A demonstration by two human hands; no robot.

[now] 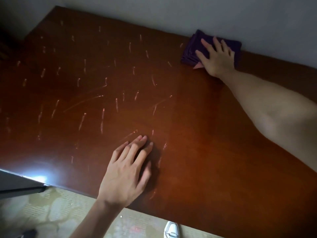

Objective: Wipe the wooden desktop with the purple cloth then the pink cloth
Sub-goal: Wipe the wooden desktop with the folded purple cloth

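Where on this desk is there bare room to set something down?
Bare wood runs across the desktop between the left hand at the near edge and the purple cloth under the right hand by the wall. Its left half is free but streaked. Only that far right corner is occupied.

Right hand [216,57] flat on the folded purple cloth [197,48] at the wooden desktop's [197,134] far edge against the wall [171,12], left hand [127,170] spread near the front edge among pale streaks [103,117], possibly spray.
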